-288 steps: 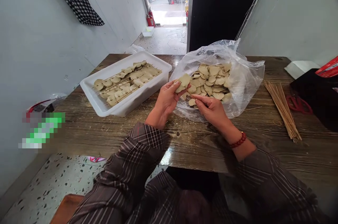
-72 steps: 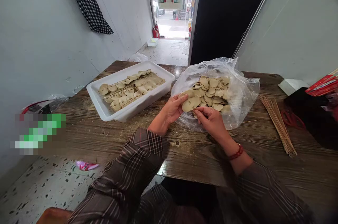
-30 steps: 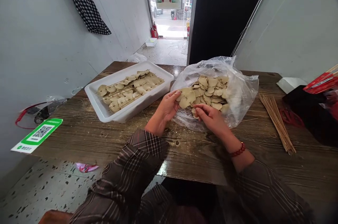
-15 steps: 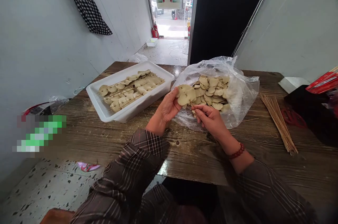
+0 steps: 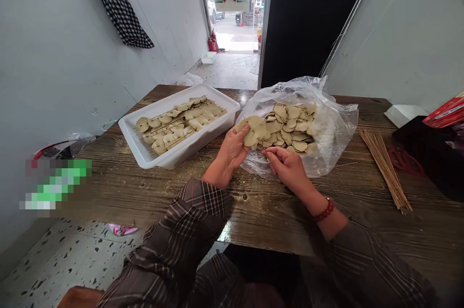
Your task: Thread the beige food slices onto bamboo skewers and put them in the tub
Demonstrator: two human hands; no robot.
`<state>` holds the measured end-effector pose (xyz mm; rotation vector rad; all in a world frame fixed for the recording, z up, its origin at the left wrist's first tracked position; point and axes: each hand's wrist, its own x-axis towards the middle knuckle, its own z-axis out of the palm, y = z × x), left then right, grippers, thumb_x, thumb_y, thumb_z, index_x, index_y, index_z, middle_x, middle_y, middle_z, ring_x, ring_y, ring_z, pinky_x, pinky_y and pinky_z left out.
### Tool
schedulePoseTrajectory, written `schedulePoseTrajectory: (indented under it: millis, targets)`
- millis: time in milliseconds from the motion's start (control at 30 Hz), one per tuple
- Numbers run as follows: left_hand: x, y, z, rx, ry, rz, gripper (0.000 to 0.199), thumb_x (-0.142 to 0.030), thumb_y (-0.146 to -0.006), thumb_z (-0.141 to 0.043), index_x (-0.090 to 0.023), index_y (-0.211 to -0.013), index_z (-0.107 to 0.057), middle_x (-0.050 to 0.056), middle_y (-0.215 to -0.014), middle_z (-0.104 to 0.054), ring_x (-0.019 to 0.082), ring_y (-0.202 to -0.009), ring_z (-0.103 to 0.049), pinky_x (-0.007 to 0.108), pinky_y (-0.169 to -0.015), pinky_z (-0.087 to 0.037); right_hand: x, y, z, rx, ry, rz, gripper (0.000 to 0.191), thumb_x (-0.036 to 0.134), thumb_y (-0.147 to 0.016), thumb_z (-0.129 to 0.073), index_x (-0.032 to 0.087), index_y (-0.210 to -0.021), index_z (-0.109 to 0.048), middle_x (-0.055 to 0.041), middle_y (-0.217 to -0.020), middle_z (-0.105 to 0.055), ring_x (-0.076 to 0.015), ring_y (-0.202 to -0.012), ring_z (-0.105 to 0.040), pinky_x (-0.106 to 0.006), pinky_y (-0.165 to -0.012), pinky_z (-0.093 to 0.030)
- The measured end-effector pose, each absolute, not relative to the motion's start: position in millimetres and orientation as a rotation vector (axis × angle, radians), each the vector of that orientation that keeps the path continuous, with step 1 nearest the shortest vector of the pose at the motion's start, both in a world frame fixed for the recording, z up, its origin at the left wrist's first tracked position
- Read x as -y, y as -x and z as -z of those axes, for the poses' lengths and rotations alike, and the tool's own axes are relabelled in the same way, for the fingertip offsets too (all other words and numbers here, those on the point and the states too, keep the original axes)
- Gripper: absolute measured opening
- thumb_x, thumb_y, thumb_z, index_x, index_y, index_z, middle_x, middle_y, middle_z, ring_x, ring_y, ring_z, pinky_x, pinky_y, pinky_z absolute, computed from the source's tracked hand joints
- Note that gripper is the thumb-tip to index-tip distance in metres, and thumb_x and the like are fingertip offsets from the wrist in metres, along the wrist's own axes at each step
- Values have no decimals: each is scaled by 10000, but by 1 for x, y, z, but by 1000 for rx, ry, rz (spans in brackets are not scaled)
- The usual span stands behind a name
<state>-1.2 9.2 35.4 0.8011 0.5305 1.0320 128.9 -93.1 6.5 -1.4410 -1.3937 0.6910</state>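
My left hand (image 5: 234, 150) is closed on a few thin, round, beige slices (image 5: 253, 129), thumb on top; I cannot tell what food they are. A thin wooden skewer (image 5: 263, 146) runs into these slices from below right. Its lower end is pinched between the thumb and fingers of my right hand (image 5: 288, 165). Just behind both hands, a clear plastic bag (image 5: 335, 126) lies open around a heap of loose slices (image 5: 292, 126). To the left stands a white tray (image 5: 145, 155), holding rows of skewered slices (image 5: 181, 126).
A bundle of bare skewers (image 5: 386, 170) lies on the wooden table (image 5: 174, 211) at right, with red-handled scissors (image 5: 406, 160) beside it. A dark box (image 5: 416, 153) holding red packets (image 5: 445, 110) stands at the right edge. One loose skewer (image 5: 344, 165) lies near the bag.
The held slices have shifted slightly, and one more slice edge shows left of my left thumb. My right hand keeps its pinch on the skewer. Tray and bag stay in place.
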Motion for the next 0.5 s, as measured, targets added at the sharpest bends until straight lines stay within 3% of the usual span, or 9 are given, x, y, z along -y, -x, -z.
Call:
schedulePoseTrajectory:
  millis: [500]
  targets:
    - [9,-14,-26,-498,-823,-943,342,-297,-715,-799,-133,-997,-696,87,-986,-747,203,-952,-694,266,-790,-545,90,-133,-6,1277,1445,-706,293,443,-895,-550,199,-747,-615,43,-478,-518,-116,-451,-448,-248,-482,-335]
